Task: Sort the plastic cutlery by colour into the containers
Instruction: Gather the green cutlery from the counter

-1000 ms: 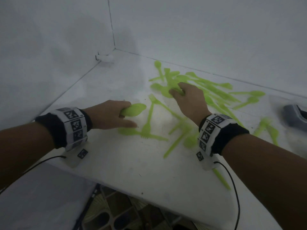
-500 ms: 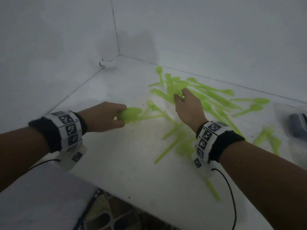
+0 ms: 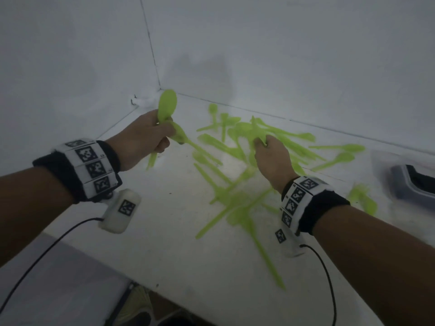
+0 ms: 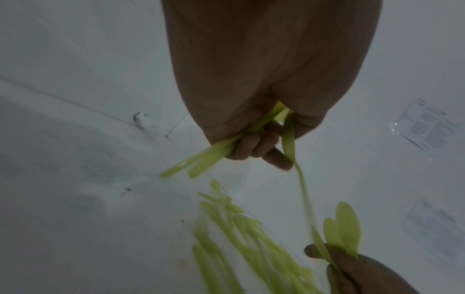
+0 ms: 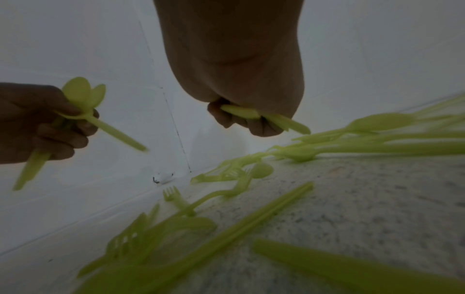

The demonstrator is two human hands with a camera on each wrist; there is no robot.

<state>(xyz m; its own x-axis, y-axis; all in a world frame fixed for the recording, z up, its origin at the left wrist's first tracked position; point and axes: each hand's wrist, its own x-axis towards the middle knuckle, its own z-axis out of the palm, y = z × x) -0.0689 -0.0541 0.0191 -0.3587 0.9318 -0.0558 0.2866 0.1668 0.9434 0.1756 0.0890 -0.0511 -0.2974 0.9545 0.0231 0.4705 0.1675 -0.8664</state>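
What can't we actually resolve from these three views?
- Grey container: cut off by the head view's right edge; contents unseen, absent from both wrist views.
- Left hand: grips a bunch of green cutlery; exact count hidden by fingers in all views.
- Right hand: the piece it grips is mostly covered by the palm, so its type is unclear.
- Loose cutlery pile: motion blur merges pieces in the head and left wrist views.

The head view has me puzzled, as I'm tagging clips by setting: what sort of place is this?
Probably a bare indoor recording bench: a white worktop boxed into a corner by plain white walls, strewn with green plastic cutlery, a grey container at its right edge.
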